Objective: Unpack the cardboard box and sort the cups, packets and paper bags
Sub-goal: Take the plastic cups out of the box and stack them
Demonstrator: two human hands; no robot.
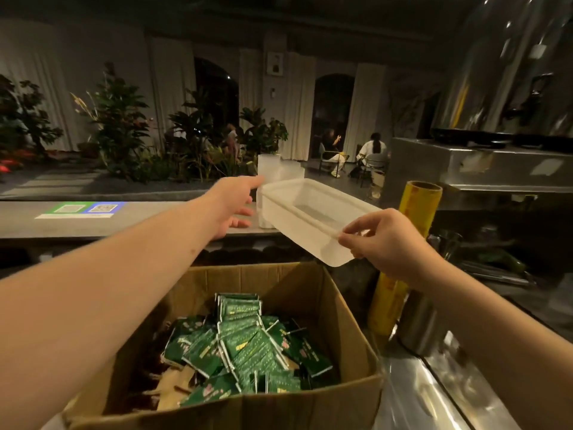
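An open cardboard box [350,324] stands low in front of me, holding several green packets [248,349] in a loose heap and brown paper bags [173,389] at its near left. My right hand [387,240] pinches the near rim of an empty translucent white plastic tub [310,212], held tilted above the box's far edge. My left hand [232,206] reaches forward with fingers spread, beside the tub's far left end, holding nothing. A stack of frosted plastic cups [268,169] stands on the counter just behind that hand.
A grey counter [124,218] runs across beyond the box, with a lit QR sign [83,209] on it. A yellow cling-film roll [406,256] stands upright right of the box beside a metal cup [418,324]. Steel surfaces and tanks fill the right. Plants and seated people are far behind.
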